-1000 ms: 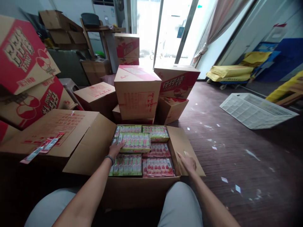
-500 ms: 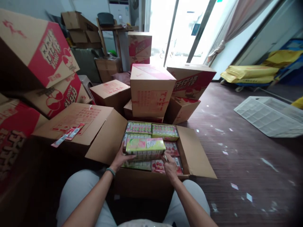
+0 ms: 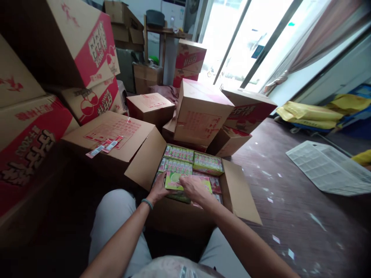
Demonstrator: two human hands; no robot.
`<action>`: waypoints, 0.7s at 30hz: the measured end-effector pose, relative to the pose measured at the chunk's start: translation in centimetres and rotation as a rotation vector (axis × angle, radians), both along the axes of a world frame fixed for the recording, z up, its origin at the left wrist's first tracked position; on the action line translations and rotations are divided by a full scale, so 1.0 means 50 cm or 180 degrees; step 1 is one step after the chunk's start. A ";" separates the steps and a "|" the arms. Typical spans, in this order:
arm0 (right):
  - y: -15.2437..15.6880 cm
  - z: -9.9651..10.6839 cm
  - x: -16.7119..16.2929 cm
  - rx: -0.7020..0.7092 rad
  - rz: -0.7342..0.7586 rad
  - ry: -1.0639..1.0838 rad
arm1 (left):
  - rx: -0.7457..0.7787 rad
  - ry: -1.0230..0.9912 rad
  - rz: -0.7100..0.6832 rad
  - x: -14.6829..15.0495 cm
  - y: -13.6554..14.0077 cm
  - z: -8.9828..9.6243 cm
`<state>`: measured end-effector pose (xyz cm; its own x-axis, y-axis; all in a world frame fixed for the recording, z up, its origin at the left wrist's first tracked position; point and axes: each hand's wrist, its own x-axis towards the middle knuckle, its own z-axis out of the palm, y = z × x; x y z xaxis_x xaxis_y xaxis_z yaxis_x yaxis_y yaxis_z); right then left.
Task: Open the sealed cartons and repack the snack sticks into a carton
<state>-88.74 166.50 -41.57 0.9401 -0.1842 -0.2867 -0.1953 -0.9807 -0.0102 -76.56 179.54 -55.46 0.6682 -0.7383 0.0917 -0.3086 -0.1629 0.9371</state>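
Observation:
A small green-and-pink printed packet box (image 3: pixel 172 183) is held level over the open cardboard carton (image 3: pixel 242 193) between my knees. My left hand (image 3: pixel 159 190) grips its left end, thumb along the near side. Across the top of the box lies my right hand (image 3: pixel 194 190), fingers curled and pinched near the green print; what they hold, if anything, is hidden. Inside the carton, green packs (image 3: pixel 179 153) fill the far left, another green-yellow pack (image 3: pixel 207 163) sits far right, and red-pink packs (image 3: pixel 216 185) show partly at the right.
Stacked cartons (image 3: pixel 95 46) rise at the left. A closed carton (image 3: pixel 110 133) carries two small sachet strips (image 3: pixel 106 146). More cartons (image 3: pixel 203 112) stand just beyond. At the right are a white plastic crate (image 3: pixel 324 166), yellow sacks (image 3: pixel 310 112) on a trolley and paper scraps on the floor.
My right hand has moved from the box's right end onto its top, toward the left. My left hand stays on the left end. The view has turned left and tilted.

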 end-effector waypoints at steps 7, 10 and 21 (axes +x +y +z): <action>0.027 -0.024 0.081 -0.0280 0.0188 0.0478 | 0.0105 -0.0113 0.0088 0.004 0.004 -0.011; -0.004 -0.028 0.065 -0.0323 0.0100 0.0580 | 0.0114 -0.0149 0.0034 0.007 0.002 -0.014; -0.269 0.007 -0.186 -0.0650 -0.1067 0.1087 | 0.0160 -0.0135 0.0053 0.012 -0.003 -0.034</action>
